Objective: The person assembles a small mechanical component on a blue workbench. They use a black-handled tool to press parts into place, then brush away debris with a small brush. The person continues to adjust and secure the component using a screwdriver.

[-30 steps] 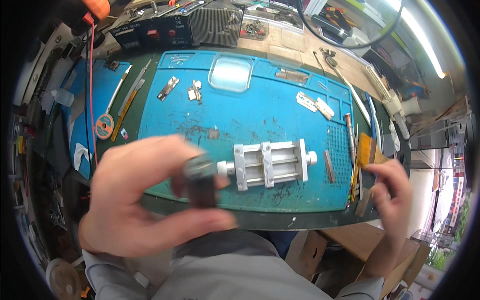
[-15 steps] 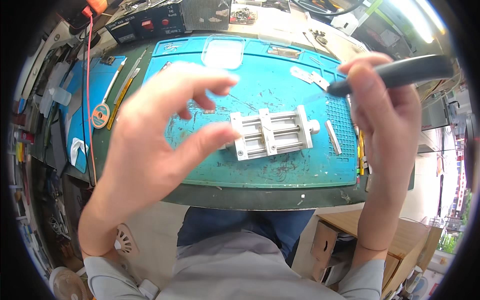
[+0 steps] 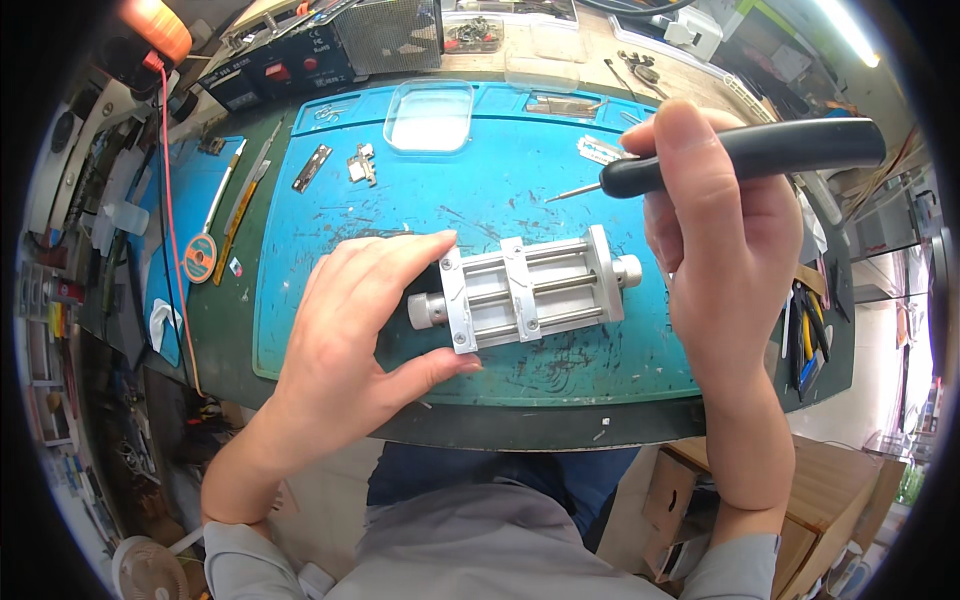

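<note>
A small silver clamping fixture (image 3: 562, 268) with two steel rods and round knobs lies on the blue work mat (image 3: 480, 385). My left hand (image 3: 345, 320) grips its left end, the thumb on the near side and the fingers on the far side. In my right hand (image 3: 725, 240) is a pen-like tool (image 3: 770, 155) with a thick black handle and a thin metal tip. That tip points left, above the mat beyond the fixture. A razor blade (image 3: 603, 150) lies on the mat beyond it, partly hidden by the right hand.
A clear plastic box (image 3: 430, 118) sits at the mat's far side. Small metal parts (image 3: 362, 165) and a dark strip (image 3: 312, 168) lie left of it. A solder spool (image 3: 201, 258) and yellow knife (image 3: 238, 228) are at left, pliers (image 3: 805, 335) at right.
My left hand has come down from above the mat onto the fixture's left end. My right hand has moved left with the black-handled tool, whose metal tip now shows clearly.
</note>
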Demonstrator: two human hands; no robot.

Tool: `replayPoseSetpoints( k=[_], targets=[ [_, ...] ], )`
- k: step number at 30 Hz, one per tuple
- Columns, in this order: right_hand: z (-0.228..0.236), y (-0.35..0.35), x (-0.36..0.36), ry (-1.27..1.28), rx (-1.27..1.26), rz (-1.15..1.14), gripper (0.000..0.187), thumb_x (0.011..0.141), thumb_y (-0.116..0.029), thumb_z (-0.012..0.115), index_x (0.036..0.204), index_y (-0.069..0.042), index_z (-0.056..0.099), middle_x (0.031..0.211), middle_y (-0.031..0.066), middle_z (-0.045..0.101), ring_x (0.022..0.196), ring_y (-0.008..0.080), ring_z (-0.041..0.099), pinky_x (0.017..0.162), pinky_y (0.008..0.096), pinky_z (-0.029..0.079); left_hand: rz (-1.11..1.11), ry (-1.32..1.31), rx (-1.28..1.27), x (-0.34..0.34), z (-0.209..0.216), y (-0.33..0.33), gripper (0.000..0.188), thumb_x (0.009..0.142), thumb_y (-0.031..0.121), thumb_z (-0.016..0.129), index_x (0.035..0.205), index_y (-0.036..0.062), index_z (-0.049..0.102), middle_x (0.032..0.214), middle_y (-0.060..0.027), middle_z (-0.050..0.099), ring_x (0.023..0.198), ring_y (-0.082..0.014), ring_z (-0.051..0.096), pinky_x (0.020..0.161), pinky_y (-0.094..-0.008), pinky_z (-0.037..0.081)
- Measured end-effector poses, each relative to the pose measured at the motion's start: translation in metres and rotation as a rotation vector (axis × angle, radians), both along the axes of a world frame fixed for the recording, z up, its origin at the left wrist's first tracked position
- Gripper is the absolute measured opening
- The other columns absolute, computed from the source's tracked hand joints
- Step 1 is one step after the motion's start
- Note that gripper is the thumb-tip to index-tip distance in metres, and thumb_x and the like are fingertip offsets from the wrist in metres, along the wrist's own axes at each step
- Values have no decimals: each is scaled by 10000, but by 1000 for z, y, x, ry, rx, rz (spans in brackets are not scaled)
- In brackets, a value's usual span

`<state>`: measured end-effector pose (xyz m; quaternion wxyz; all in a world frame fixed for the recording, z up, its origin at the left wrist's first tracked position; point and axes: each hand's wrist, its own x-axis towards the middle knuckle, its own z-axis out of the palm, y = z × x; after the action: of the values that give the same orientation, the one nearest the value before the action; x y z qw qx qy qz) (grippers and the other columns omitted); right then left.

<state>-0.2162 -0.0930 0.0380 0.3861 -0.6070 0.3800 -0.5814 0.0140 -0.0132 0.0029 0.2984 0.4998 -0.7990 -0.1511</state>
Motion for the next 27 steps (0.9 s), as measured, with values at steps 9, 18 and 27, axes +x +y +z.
replayPoseSetpoints(
  k=[9,18,27],
  targets=[
    [-13,15,4,186,-234,150,154,959,-102,824,963,-24,691,784,-36,623,651,28,504,554,208,361,3,6,-29,-1,0,-1,784,724,215,947,1415,48,617,1305,-137,687,1210,-358,620,1038,-466,468],
    [-28,9,14,363,-488,105,148,937,-68,834,869,-32,708,708,-14,642,617,46,535,548,218,381,-7,18,-46,0,-3,0,797,726,195,940,1434,52,604,1302,-135,680,1209,-351,615,1042,-461,456],
    [-16,12,9,304,-305,-15,185,1037,-110,737,889,-51,642,719,-54,577,637,5,455,573,197,338,-9,12,-97,-7,-1,-2,746,680,171,959,1339,46,632,1219,-120,687,1111,-344,621,993,-448,486]
  ],
)
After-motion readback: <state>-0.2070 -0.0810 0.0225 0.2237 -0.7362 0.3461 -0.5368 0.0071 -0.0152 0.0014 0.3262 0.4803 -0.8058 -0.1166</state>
